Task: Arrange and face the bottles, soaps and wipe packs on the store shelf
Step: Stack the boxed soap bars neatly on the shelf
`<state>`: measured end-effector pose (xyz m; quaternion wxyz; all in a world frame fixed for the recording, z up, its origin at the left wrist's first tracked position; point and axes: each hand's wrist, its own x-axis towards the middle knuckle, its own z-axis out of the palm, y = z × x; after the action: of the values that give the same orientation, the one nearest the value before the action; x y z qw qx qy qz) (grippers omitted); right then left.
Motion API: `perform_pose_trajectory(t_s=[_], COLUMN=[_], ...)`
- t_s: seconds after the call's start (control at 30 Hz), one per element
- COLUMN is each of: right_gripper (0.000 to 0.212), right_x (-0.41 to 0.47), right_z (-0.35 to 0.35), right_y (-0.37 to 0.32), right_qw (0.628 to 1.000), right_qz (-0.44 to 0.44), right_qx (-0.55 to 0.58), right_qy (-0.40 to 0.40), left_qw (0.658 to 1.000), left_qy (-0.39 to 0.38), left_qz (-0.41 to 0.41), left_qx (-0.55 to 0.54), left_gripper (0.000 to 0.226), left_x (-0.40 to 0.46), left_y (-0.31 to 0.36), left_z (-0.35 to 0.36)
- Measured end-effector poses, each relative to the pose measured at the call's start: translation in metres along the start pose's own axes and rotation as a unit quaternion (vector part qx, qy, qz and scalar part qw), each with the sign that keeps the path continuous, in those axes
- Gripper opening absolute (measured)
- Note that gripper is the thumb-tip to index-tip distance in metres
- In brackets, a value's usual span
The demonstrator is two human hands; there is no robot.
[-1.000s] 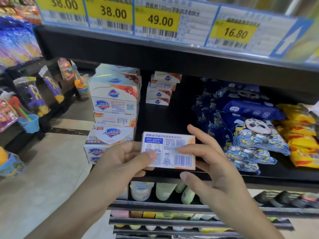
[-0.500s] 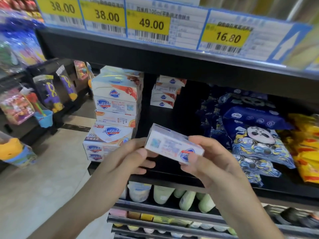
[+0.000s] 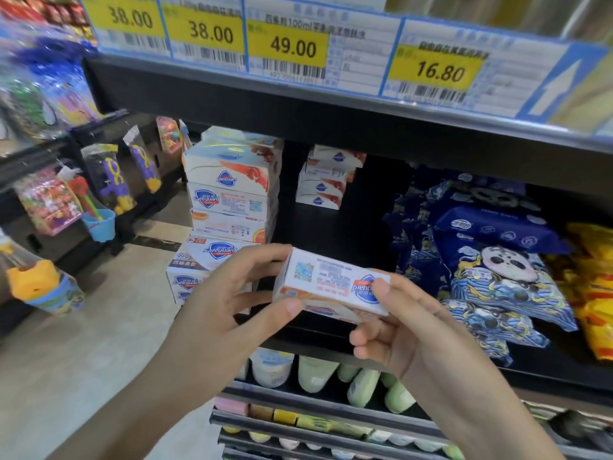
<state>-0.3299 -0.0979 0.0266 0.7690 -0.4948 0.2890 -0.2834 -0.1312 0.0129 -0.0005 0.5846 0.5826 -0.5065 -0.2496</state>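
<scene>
Gripping one soap box point(image 3: 331, 287) upside-down, left hand point(image 3: 229, 303) and right hand point(image 3: 404, 330) apparently pinch opposite ends; soap stack point(image 3: 229, 207) at 10 o'clock.

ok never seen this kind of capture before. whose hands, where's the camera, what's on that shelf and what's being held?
There is no robot here: a person works with two bare hands, and one wide-angle camera on their head looks forward and down, so you see roughly what they see.

The left hand and right hand together hold one soap box in front of a black shelf. The box logo reads upside down, and a QR code faces the camera.

On the shelf: a tall stack of soap boxes at the left end, a smaller stack further back, blue panda wipe packs to the right, then yellow packs. Pale bottles stand on the shelf below. Price tags run along the shelf edge above.
</scene>
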Motion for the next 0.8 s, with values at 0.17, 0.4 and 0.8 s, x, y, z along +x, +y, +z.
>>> perform_pose_trajectory(t_s=[0.17, 0.4, 0.8], right_gripper=[0.041, 0.036, 0.052], right_x=[0.0, 0.013, 0.008], right_z=[0.004, 0.012, 0.029], right_y=[0.0, 0.003, 0.021], right_qw=[1.0, 0.994, 0.827], right_qz=[0.008, 0.032, -0.308], right_qx=[-0.024, -0.101, -0.471], right_qy=[0.002, 0.037, -0.002], left_qw=[1.0, 0.998, 0.968], left_qy=[-0.004, 0.004, 0.087], left_qz=[-0.012, -0.068, -0.214], left_qx=[0.001, 0.004, -0.095], left_gripper=[0.041, 0.032, 0.05], left_x=[-0.002, -0.007, -0.014], left_y=[0.003, 0.005, 0.012], left_z=[-0.003, -0.006, -0.027])
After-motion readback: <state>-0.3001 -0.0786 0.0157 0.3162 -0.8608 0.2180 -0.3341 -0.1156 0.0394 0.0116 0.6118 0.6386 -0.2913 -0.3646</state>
